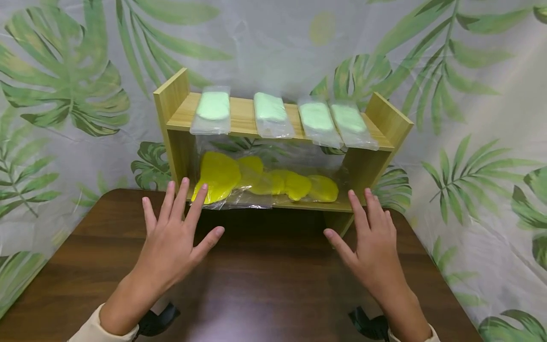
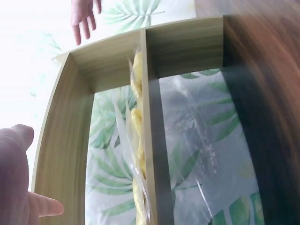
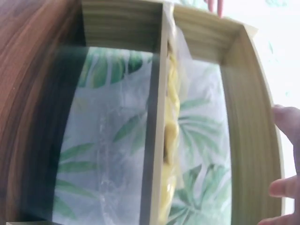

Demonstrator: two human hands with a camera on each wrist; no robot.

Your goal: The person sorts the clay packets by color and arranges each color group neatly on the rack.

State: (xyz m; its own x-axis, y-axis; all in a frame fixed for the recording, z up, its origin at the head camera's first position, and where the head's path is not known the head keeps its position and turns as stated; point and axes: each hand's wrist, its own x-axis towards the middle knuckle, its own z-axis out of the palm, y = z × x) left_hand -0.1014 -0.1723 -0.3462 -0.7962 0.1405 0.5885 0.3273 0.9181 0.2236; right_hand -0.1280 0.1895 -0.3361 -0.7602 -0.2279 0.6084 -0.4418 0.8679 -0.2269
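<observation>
Both hands are raised in front of a wooden shelf (image 1: 273, 205) and hold nothing. The left hand (image 1: 171, 244) has its fingers spread, near the shelf's lower left side. Opposite it, the right hand (image 1: 372, 251) is also spread, by the lower right side. On the middle board lie several clear bags with bright yellow slime-like pieces (image 1: 220, 173), some overlapping. Several clear bags of pale green, flat, soft-looking pieces (image 1: 213, 105) lie along the top board. From the left wrist view, the yellow pieces (image 2: 137, 119) line the board's edge.
The shelf stands at the back of a dark brown wooden table (image 1: 265, 285). Behind and around it hangs a white cloth with a green leaf print (image 1: 68, 71). A side panel (image 1: 389, 121) rises above the top board at each end.
</observation>
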